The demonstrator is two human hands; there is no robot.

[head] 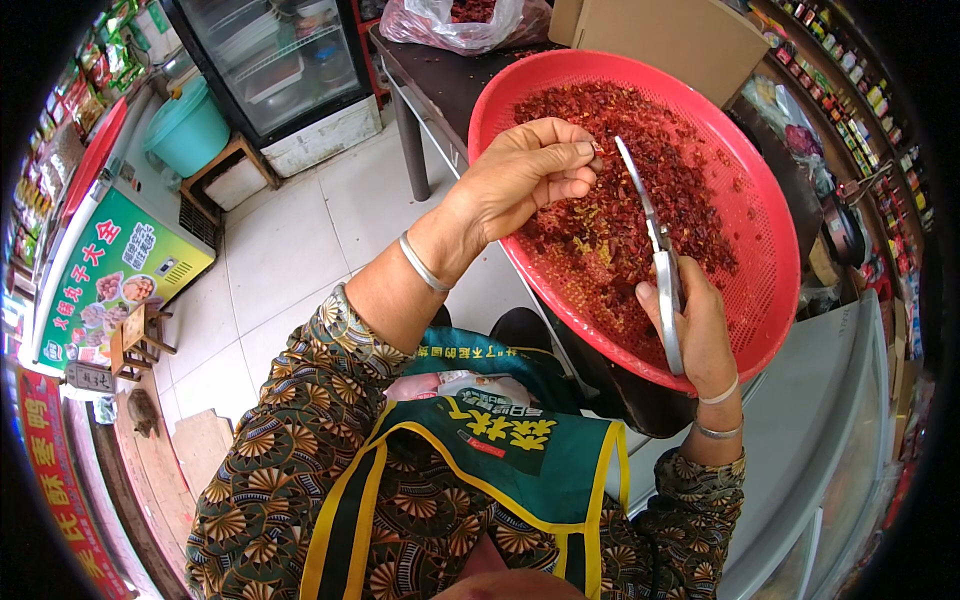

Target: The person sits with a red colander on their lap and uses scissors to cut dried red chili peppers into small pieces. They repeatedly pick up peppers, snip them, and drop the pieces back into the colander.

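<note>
A red perforated plastic basket (757, 300) rests on the dark table and holds a spread of cut dried red chili pieces (637, 127) with yellow seeds (596, 251) among them. My right hand (697, 330) grips metal-handled scissors (666, 300) over the basket's near right part, blades pointing away and looking nearly closed. Above the chili, to the left of the blade tips, my left hand (540, 169) has its thumb and fingers pinched together. A tiny pale bit shows at its fingertips; what it is cannot be told.
Behind the basket are a plastic bag (465, 30) of red chili pieces and a cardboard box (667, 41). The dark table's (427, 75) edge runs along the left. A glass-topped freezer (810, 390) stands at right, with bottle shelves beyond. A small wooden stool (139, 337) stands at far left.
</note>
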